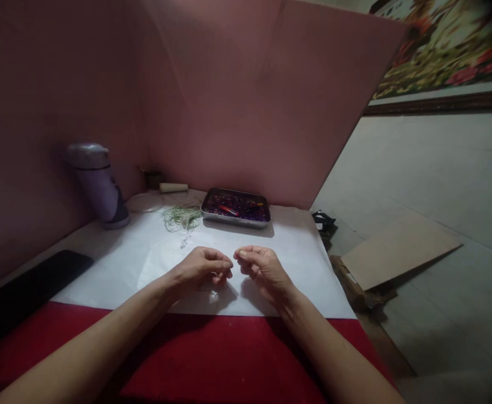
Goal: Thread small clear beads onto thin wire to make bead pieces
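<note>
My left hand (207, 266) hovers over the white sheet (161, 280), thumb and forefinger pinched together. Close to its right, my right hand (265, 270) is closed in a pinch too, fingertips facing the left ones across a small gap. Whatever is between the fingers of either hand is too small to make out. Beyond the hands lies a loose tangle of green thread (182, 217), with a few small clear bits (184, 242) just in front of it. A metal tray (237, 222) holds many dark purple beads (246, 207) and a red, pen-like tool (229, 211).
A purple bottle (100, 191) stands at the back left, near a pale cylinder (174, 187). A dark flat object (39, 286) lies at the left. Red cloth (220, 359) covers the near edge. Pink panels (237, 101) rise behind; cardboard (401, 247) lies lower right.
</note>
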A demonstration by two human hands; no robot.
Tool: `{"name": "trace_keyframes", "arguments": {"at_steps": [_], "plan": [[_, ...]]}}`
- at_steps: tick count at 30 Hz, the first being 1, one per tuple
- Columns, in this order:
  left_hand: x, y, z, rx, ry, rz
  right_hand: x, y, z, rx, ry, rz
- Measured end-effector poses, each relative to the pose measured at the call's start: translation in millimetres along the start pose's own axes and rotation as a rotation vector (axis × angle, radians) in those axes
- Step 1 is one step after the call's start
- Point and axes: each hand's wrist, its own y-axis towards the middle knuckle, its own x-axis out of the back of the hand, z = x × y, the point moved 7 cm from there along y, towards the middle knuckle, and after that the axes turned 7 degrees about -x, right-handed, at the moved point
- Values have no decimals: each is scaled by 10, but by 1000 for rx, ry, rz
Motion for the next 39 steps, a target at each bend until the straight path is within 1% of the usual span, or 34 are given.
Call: {"name": "trace_keyframes", "arguments": {"at_steps": [4, 7, 12, 16, 19, 21, 24, 27, 30, 35, 39], "plan": [[-20, 0, -7, 6, -5, 15, 14, -5, -10, -9, 50, -25], [-49, -13, 2, 24, -61, 30, 22, 5, 4, 26, 0, -37], [-100, -28, -11, 7, -194, 49, 57, 39, 10, 76, -63, -68], [-76, -20, -13, 14, -187, 20, 90, 65, 6, 108, -76, -85], [-31, -2, -12, 2, -164, -11, 143, 69, 32, 143, -76, -134], [-4, 8, 4, 2, -130, -22, 191, 64, 70, 165, -43, -169], [14, 12, 34, 20, -72, -20, 257, 64, 139, 177, 62, -179], [12, 8, 38, 32, -52, -27, 357, 71, 199, 165, 180, -208], [-11, 0, 39, 48, -36, -23, 464, 71, 265, 197, 257, -256], [-67, -13, 38, 55, -2, 25, 581, 72, 315, 271, 324, -324], [-55, -19, 18, 58, 93, 16, 605, 77, 313, 318, 329, -359]]}}
